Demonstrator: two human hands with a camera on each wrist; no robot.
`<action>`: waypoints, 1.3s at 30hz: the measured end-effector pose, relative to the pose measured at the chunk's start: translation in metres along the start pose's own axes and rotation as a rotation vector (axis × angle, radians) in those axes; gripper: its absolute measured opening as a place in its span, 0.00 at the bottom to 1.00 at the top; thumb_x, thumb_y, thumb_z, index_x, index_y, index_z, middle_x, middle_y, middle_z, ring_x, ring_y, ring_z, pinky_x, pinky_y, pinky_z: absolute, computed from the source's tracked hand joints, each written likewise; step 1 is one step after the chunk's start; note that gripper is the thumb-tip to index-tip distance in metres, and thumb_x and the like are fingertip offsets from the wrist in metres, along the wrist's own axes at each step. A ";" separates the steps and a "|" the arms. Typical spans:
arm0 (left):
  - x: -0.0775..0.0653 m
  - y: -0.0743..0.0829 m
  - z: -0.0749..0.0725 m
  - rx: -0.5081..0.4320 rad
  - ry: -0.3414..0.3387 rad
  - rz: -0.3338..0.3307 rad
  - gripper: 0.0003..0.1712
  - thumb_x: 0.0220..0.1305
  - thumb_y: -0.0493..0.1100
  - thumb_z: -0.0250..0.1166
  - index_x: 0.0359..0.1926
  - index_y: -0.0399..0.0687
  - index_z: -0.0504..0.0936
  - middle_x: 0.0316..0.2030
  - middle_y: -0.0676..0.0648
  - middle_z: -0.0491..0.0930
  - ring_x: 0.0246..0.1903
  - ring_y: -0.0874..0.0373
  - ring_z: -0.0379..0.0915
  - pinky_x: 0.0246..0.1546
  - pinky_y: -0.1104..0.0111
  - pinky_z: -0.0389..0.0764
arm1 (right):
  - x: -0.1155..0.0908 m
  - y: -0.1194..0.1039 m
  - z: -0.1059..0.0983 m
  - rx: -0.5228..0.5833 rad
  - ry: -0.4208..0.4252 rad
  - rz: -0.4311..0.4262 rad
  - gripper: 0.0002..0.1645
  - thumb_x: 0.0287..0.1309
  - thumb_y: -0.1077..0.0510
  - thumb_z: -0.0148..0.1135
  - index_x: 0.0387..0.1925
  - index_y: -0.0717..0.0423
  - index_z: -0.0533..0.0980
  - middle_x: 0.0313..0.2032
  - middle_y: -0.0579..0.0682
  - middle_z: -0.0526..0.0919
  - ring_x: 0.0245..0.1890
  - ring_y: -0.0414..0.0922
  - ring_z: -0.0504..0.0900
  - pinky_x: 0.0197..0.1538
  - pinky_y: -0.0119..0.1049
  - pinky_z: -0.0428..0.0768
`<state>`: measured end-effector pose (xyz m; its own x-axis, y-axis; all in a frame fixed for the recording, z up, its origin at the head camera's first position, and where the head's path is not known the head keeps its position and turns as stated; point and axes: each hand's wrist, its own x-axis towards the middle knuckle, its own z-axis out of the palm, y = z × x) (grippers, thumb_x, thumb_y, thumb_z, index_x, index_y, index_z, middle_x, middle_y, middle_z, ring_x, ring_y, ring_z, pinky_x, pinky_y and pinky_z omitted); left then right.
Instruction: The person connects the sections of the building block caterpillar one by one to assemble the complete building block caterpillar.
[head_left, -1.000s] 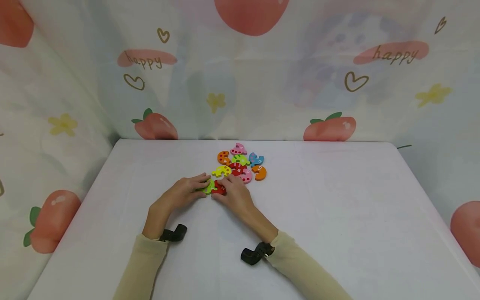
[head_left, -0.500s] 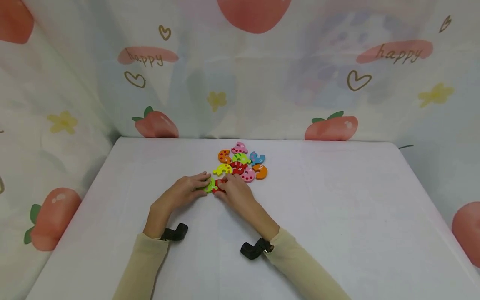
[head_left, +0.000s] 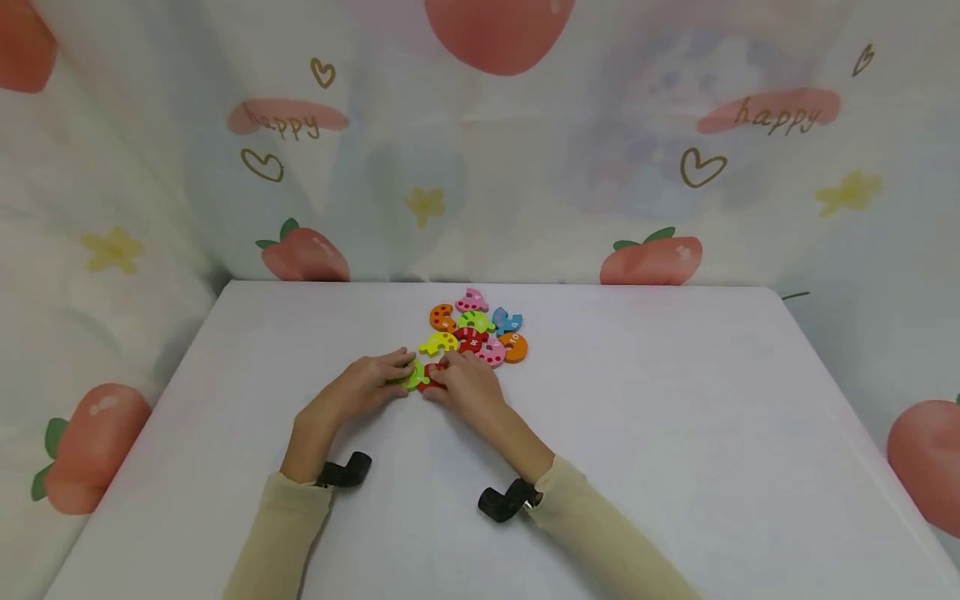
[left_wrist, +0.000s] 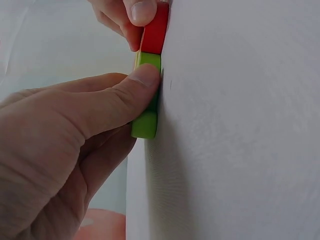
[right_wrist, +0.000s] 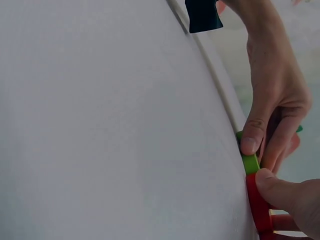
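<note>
My left hand (head_left: 366, 385) grips a lime-green puzzle piece (left_wrist: 145, 125) by its edges, thumb on the near side. In my right hand (head_left: 471, 387), thumb and fingers pinch a red puzzle piece (left_wrist: 156, 32). Both pieces lie flat on the white table, and their ends meet in the left wrist view. From the head, fingers hide much of each piece. Just beyond the hands sit a yellow spotted piece (head_left: 438, 342), a red striped piece (head_left: 470, 339) and a pink spotted piece (head_left: 492, 352).
Farther back in the same cluster are a green striped piece (head_left: 474, 321), a blue piece (head_left: 507, 321), two orange pieces, one spotted (head_left: 442, 317), and a pink piece (head_left: 472, 301). A printed curtain (head_left: 525, 192) hangs behind the table (head_left: 637, 433).
My right fingers have closed farther over the red piece, hiding its number, and it sits against the green one. The left hand keeps its place. The head view shifts slightly.
</note>
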<state>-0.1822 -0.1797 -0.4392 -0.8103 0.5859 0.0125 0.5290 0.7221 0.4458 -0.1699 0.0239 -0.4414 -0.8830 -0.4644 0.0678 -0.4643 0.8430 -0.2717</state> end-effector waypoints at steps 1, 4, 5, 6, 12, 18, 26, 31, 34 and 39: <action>0.000 0.000 0.001 -0.002 -0.005 -0.001 0.27 0.59 0.41 0.68 0.59 0.39 0.77 0.65 0.41 0.72 0.67 0.45 0.66 0.63 0.52 0.72 | -0.002 0.000 0.002 -0.005 0.007 0.006 0.24 0.55 0.42 0.68 0.50 0.49 0.83 0.46 0.51 0.83 0.44 0.46 0.76 0.46 0.34 0.78; 0.000 0.001 0.003 -0.013 -0.017 -0.016 0.27 0.59 0.42 0.68 0.59 0.40 0.77 0.65 0.43 0.72 0.68 0.46 0.65 0.64 0.52 0.71 | -0.007 -0.001 0.005 -0.004 0.012 0.012 0.25 0.55 0.42 0.67 0.52 0.50 0.83 0.50 0.53 0.83 0.49 0.48 0.76 0.54 0.40 0.79; 0.000 0.001 0.004 -0.020 -0.021 -0.021 0.27 0.59 0.42 0.68 0.59 0.40 0.77 0.66 0.43 0.71 0.68 0.47 0.65 0.64 0.52 0.71 | -0.008 0.000 0.004 0.002 0.002 0.013 0.26 0.55 0.42 0.67 0.53 0.50 0.82 0.52 0.54 0.82 0.52 0.49 0.76 0.57 0.42 0.78; -0.001 0.001 0.005 -0.014 -0.024 -0.022 0.27 0.59 0.42 0.68 0.59 0.40 0.77 0.66 0.43 0.71 0.68 0.46 0.65 0.64 0.52 0.71 | -0.009 0.000 0.004 0.016 -0.013 0.015 0.28 0.56 0.42 0.67 0.54 0.50 0.81 0.55 0.54 0.81 0.55 0.49 0.75 0.60 0.44 0.77; 0.001 0.002 0.004 -0.003 -0.037 -0.034 0.27 0.60 0.43 0.68 0.60 0.43 0.77 0.67 0.45 0.70 0.68 0.47 0.65 0.64 0.52 0.71 | -0.008 0.022 -0.017 0.218 -0.122 0.091 0.40 0.54 0.39 0.68 0.65 0.50 0.71 0.67 0.56 0.70 0.69 0.54 0.65 0.68 0.54 0.70; 0.001 0.002 0.000 -0.009 -0.046 -0.057 0.28 0.58 0.43 0.69 0.61 0.45 0.77 0.67 0.46 0.70 0.69 0.49 0.64 0.65 0.54 0.70 | -0.007 0.056 -0.036 0.319 -0.083 0.191 0.43 0.54 0.44 0.69 0.68 0.54 0.67 0.69 0.60 0.66 0.71 0.57 0.61 0.64 0.55 0.73; 0.000 0.000 -0.002 -0.010 -0.027 -0.043 0.26 0.57 0.40 0.70 0.58 0.42 0.79 0.66 0.44 0.72 0.68 0.47 0.65 0.64 0.54 0.71 | -0.007 0.086 -0.041 0.358 -0.016 0.251 0.42 0.57 0.48 0.68 0.69 0.55 0.65 0.67 0.62 0.68 0.69 0.59 0.64 0.66 0.53 0.72; -0.004 0.001 -0.003 0.025 -0.020 -0.074 0.24 0.57 0.37 0.70 0.57 0.41 0.81 0.65 0.44 0.73 0.68 0.47 0.66 0.64 0.55 0.71 | -0.007 0.092 -0.042 0.366 -0.010 0.231 0.39 0.60 0.51 0.66 0.70 0.56 0.64 0.67 0.61 0.69 0.68 0.59 0.66 0.67 0.52 0.71; -0.006 0.001 -0.004 0.072 0.001 -0.059 0.24 0.56 0.35 0.70 0.56 0.41 0.81 0.62 0.43 0.75 0.65 0.47 0.68 0.63 0.55 0.73 | -0.006 0.092 -0.043 0.377 -0.020 0.228 0.39 0.61 0.51 0.65 0.70 0.56 0.64 0.67 0.61 0.69 0.69 0.59 0.65 0.68 0.53 0.70; -0.007 0.010 -0.005 0.115 -0.009 -0.084 0.23 0.59 0.35 0.68 0.57 0.39 0.80 0.60 0.42 0.74 0.61 0.47 0.69 0.61 0.55 0.75 | -0.007 0.091 -0.044 0.390 -0.041 0.243 0.38 0.62 0.51 0.64 0.70 0.55 0.63 0.68 0.60 0.68 0.69 0.58 0.65 0.68 0.53 0.69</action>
<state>-0.1722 -0.1785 -0.4308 -0.8508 0.5247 -0.0285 0.4854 0.8056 0.3398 -0.2091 0.1151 -0.4244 -0.9558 -0.2833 -0.0781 -0.1769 0.7671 -0.6167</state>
